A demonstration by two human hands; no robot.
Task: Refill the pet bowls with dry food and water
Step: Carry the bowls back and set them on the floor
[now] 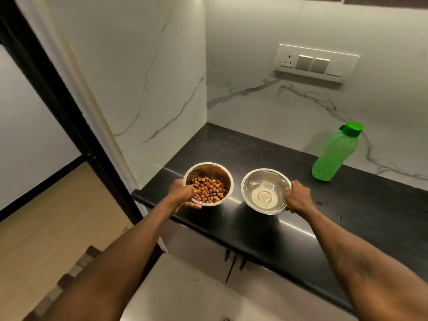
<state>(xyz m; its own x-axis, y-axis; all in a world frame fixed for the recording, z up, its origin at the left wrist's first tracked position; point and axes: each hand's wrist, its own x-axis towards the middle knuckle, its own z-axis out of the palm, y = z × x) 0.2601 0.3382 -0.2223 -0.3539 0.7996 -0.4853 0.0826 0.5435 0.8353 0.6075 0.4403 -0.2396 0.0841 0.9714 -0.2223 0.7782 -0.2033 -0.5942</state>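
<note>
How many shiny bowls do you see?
2. The bowl with dry food is held by the left hand at the left end of the black counter; the bowl with water is beside it, gripped by the right hand. None looks hidden.

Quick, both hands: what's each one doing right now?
Left hand: grips the rim of the food bowl.
Right hand: grips the rim of the water bowl.

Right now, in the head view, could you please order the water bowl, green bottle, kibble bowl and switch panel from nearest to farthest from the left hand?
1. Kibble bowl, gripped by the left hand.
2. Water bowl, just right, in the right hand.
3. Green bottle, far right on the counter.
4. Switch panel, up on the back wall.
</note>
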